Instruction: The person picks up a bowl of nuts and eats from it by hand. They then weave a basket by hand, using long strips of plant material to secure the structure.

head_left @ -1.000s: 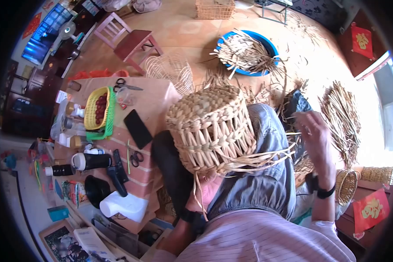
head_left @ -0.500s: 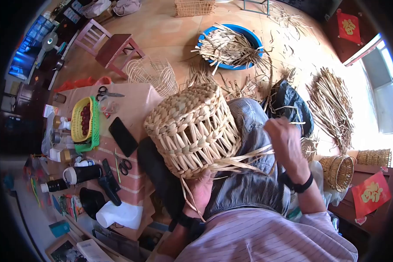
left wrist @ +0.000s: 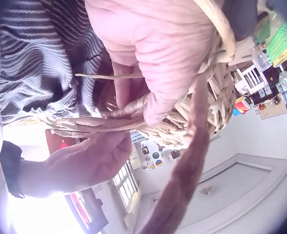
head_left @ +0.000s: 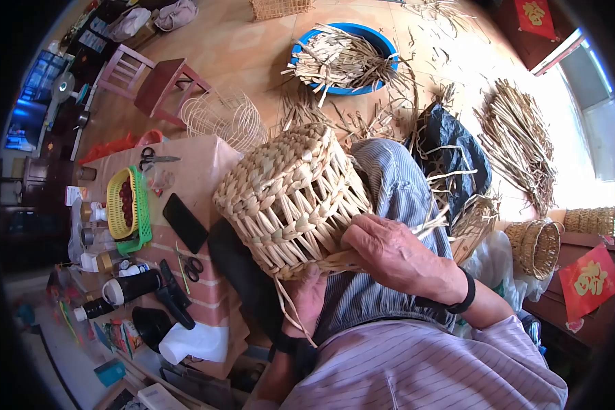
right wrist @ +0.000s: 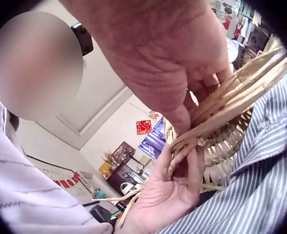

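A woven straw basket (head_left: 294,198) lies tilted on the person's lap, its braided base facing up and away and its openwork side toward the right. At its near rim the left hand (head_left: 306,301) grips the edge, thumb and fingers on either side of it, as the right wrist view also shows. The right hand (head_left: 400,253) is beside it at the same rim, fingers curled round loose straw strands (right wrist: 231,102) that trail off to the right. One thin strand (head_left: 290,311) dangles past the left wrist. The right fingertips are partly hidden behind the strands.
On the left, a table (head_left: 208,154) bears a phone (head_left: 185,223), scissors (head_left: 193,268), a yellow basket of red fruit (head_left: 121,205) and bottles. Ahead on the floor stand a blue basin (head_left: 383,48) of straw and a wire-like frame (head_left: 225,121). A straw bundle (head_left: 519,143) lies right.
The right hand has come down and left from out over the right knee to the basket's rim, where it now grips strands. The left hand keeps its hold. The head view has shifted.
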Available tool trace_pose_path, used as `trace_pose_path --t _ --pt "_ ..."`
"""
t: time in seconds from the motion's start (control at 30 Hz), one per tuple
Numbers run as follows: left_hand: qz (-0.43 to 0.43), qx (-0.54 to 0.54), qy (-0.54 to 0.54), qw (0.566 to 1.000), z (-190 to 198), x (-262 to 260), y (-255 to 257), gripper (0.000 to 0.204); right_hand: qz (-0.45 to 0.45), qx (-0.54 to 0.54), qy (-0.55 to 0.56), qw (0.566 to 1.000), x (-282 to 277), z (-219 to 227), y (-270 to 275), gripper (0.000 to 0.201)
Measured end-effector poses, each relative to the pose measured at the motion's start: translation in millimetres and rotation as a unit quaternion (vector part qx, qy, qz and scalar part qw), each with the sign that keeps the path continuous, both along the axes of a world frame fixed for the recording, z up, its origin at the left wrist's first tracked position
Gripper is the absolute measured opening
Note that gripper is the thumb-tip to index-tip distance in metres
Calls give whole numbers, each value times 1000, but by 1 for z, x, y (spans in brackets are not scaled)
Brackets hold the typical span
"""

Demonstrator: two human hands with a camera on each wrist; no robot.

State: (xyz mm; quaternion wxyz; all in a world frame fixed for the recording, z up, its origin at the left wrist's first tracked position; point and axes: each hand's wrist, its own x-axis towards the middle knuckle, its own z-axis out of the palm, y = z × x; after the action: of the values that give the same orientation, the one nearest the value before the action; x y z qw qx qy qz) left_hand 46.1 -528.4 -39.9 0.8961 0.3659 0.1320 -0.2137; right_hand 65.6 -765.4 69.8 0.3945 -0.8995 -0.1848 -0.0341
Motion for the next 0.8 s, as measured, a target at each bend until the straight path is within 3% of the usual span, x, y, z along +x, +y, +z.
trace_pose_path --t 0.17,0.3,0.5,0.57,0.67,0.77,0.8 --pt "11 -13 -13 1000 -2 6 0 73 37 -53 5 998 14 13 -4 18" --pt "24 4 -12 1000 4 10 -3 76 62 -40 28 997 -8 3 -8 21" --pt "22 10 -35 999 15 17 -6 73 -41 77 20 996 7 -25 -29 11" --pt "21 1 -37 999 16 18 -6 72 -71 67 21 995 9 -30 -37 7" --pt "24 -11 -36 999 15 16 -6 69 -128 -23 -87 988 6 -26 -39 10" --pt "16 -13 -38 999 7 14 -2 70 -185 -56 -119 974 -11 -2 -30 15" --pt "10 -10 -35 999 6 13 0 76 -153 -30 -98 983 -19 -4 -24 21"
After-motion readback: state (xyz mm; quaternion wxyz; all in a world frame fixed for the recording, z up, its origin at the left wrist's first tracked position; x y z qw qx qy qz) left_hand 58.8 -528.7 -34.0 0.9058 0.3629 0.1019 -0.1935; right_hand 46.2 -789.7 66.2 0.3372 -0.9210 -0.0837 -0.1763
